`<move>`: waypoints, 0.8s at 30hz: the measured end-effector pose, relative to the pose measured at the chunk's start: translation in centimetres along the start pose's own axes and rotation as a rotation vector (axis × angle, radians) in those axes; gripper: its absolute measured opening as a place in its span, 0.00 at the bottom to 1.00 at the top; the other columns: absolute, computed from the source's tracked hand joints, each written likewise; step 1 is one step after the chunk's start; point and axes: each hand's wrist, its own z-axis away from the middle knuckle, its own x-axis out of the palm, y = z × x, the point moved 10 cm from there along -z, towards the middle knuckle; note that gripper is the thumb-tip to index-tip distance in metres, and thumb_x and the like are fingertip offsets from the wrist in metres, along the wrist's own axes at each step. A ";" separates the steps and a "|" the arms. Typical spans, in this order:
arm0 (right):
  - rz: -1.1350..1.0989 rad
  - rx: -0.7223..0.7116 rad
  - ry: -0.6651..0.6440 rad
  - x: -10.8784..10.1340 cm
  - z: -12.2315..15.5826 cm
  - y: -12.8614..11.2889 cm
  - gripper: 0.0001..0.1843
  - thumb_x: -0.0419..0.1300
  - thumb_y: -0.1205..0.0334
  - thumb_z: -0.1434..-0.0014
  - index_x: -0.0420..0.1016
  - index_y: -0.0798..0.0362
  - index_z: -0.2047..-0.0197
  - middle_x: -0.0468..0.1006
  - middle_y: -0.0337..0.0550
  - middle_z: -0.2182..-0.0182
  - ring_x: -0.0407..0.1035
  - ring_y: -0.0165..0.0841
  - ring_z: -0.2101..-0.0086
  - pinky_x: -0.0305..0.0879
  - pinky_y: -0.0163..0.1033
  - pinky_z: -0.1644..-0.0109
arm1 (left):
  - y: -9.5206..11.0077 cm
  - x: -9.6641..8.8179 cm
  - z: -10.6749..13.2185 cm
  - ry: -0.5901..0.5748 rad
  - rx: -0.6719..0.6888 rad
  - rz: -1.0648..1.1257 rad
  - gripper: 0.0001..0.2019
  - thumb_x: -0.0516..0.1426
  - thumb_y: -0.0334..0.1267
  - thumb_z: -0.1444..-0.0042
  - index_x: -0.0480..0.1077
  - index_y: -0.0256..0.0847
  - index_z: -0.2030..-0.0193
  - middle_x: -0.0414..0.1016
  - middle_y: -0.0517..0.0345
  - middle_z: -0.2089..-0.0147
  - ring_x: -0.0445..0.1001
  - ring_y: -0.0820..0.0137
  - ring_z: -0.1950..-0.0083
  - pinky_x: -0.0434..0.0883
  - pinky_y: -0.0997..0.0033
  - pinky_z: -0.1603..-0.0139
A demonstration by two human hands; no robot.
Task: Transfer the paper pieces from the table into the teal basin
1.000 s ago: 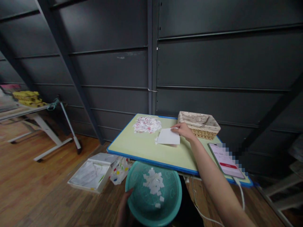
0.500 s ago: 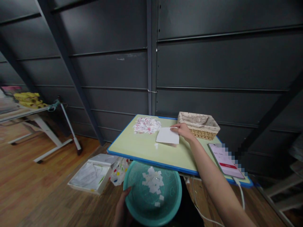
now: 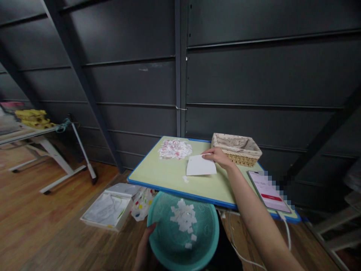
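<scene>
My right hand [image 3: 218,156] pinches a white card [image 3: 200,165] by its upper right edge, just above the tabletop. Close to the card's lower left corner, a few small white scraps [image 3: 185,179] lie on the table. My left hand [image 3: 147,237] grips the left rim of a green plastic basin [image 3: 211,241], held below the table's front edge. Small white paper squares [image 3: 184,215] lie in a heap inside the basin. Behind the card, a pile of white and pink paper pieces [image 3: 175,149] rests on the table.
The yellow-green table [image 3: 153,171] has a blue rim. A cloth-lined wicker basket [image 3: 244,159] stands at its back right, and a phone [image 3: 269,192] with a white cable lies right of my arm. An open white box [image 3: 108,210] sits on the floor at left.
The card has shifted slightly right and toward me, tilting a little in my right hand. Small scraps beside it show more clearly. The basin has moved slightly right.
</scene>
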 end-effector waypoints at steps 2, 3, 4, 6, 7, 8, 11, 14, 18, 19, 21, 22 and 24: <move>0.007 0.002 -0.008 -0.1 0.1 0.1 0.18 0.64 0.58 0.61 0.82 0.61 0.68 0.78 0.46 0.76 0.65 0.31 0.75 0.55 0.34 0.74 | 0.0 0.1 -0.1 -0.029 0.000 -0.002 0.43 0.61 0.34 0.48 0.45 0.32 0.29 0.82 0.43 0.52 0.76 0.50 0.46 0.63 0.48 0.37; 0.015 0.004 -0.029 0.0 0.1 0.1 0.17 0.64 0.58 0.61 0.82 0.61 0.68 0.78 0.45 0.76 0.65 0.31 0.75 0.55 0.34 0.74 | 0.0 0.1 -0.3 -0.040 0.002 -0.011 0.43 0.61 0.34 0.48 0.45 0.31 0.29 0.82 0.43 0.52 0.76 0.50 0.45 0.63 0.49 0.37; 0.024 0.005 -0.059 0.3 0.1 0.2 0.16 0.64 0.58 0.61 0.82 0.61 0.69 0.78 0.45 0.76 0.65 0.31 0.75 0.55 0.34 0.74 | 0.1 0.0 -0.4 -0.043 0.012 -0.022 0.42 0.61 0.34 0.48 0.46 0.30 0.29 0.83 0.43 0.53 0.76 0.50 0.46 0.64 0.49 0.37; 0.035 0.004 -0.125 0.9 0.2 0.3 0.16 0.64 0.58 0.60 0.82 0.60 0.69 0.78 0.44 0.76 0.65 0.31 0.75 0.55 0.34 0.74 | 0.2 -0.3 -0.7 -0.037 0.018 -0.031 0.41 0.60 0.34 0.47 0.47 0.28 0.30 0.84 0.43 0.56 0.76 0.50 0.46 0.64 0.49 0.38; 0.032 -0.001 -0.147 1.2 0.3 0.2 0.16 0.64 0.58 0.59 0.82 0.60 0.68 0.78 0.44 0.76 0.65 0.30 0.75 0.55 0.34 0.74 | 0.2 -0.4 -0.8 -0.034 0.007 -0.027 0.41 0.60 0.34 0.47 0.47 0.27 0.30 0.84 0.43 0.56 0.77 0.50 0.46 0.65 0.48 0.38; 0.025 -0.008 -0.153 1.3 0.3 0.1 0.16 0.64 0.58 0.59 0.82 0.60 0.68 0.78 0.44 0.76 0.65 0.30 0.75 0.55 0.34 0.73 | 0.0 -0.5 -0.8 -0.031 -0.008 -0.018 0.40 0.60 0.34 0.47 0.47 0.27 0.30 0.84 0.42 0.56 0.77 0.50 0.47 0.65 0.48 0.38; -0.017 -0.019 -0.086 0.8 0.2 -0.1 0.18 0.64 0.57 0.60 0.82 0.61 0.67 0.79 0.46 0.75 0.65 0.31 0.75 0.56 0.34 0.73 | -0.4 -0.7 -1.1 -0.052 -0.055 0.027 0.41 0.61 0.34 0.48 0.47 0.26 0.30 0.83 0.41 0.55 0.78 0.49 0.48 0.66 0.47 0.40; -0.028 -0.005 -0.002 0.1 0.0 0.0 0.19 0.64 0.57 0.60 0.82 0.62 0.67 0.79 0.46 0.76 0.64 0.31 0.76 0.54 0.34 0.75 | -0.7 -0.8 -1.5 -0.095 -0.071 0.068 0.41 0.61 0.34 0.48 0.47 0.25 0.30 0.83 0.41 0.55 0.77 0.49 0.47 0.67 0.49 0.39; 0.006 0.000 -0.023 0.5 0.0 0.2 0.19 0.63 0.56 0.59 0.82 0.62 0.67 0.78 0.45 0.76 0.63 0.30 0.77 0.52 0.34 0.75 | -0.7 -0.6 -1.5 -0.090 -0.079 0.117 0.42 0.61 0.34 0.48 0.46 0.28 0.30 0.83 0.41 0.54 0.76 0.49 0.46 0.66 0.49 0.39; 0.005 0.003 -0.045 0.8 0.0 0.2 0.19 0.63 0.56 0.59 0.82 0.61 0.67 0.78 0.45 0.76 0.63 0.30 0.77 0.53 0.34 0.75 | -0.7 -0.4 -1.3 -0.082 -0.090 0.121 0.42 0.61 0.36 0.48 0.47 0.29 0.30 0.82 0.40 0.53 0.76 0.49 0.45 0.66 0.49 0.39; -0.003 0.009 -0.086 1.2 0.1 0.2 0.18 0.64 0.56 0.59 0.82 0.61 0.67 0.78 0.45 0.76 0.64 0.30 0.76 0.53 0.34 0.74 | -0.8 0.1 -0.6 -0.068 -0.116 0.118 0.42 0.62 0.39 0.49 0.49 0.29 0.30 0.81 0.39 0.50 0.75 0.48 0.45 0.66 0.49 0.39; -0.005 0.012 -0.097 1.3 0.1 0.3 0.18 0.64 0.56 0.59 0.82 0.60 0.67 0.79 0.45 0.75 0.64 0.30 0.76 0.53 0.34 0.74 | -1.0 0.1 -0.2 -0.047 -0.145 0.103 0.42 0.62 0.38 0.49 0.49 0.30 0.30 0.81 0.40 0.50 0.76 0.47 0.46 0.67 0.47 0.39; -0.008 0.015 -0.097 1.3 0.2 0.3 0.18 0.64 0.56 0.60 0.83 0.60 0.67 0.79 0.46 0.75 0.64 0.30 0.75 0.54 0.34 0.74 | -0.4 0.3 0.3 -0.020 -0.098 0.130 0.41 0.61 0.39 0.48 0.51 0.32 0.30 0.82 0.42 0.50 0.77 0.48 0.47 0.67 0.47 0.40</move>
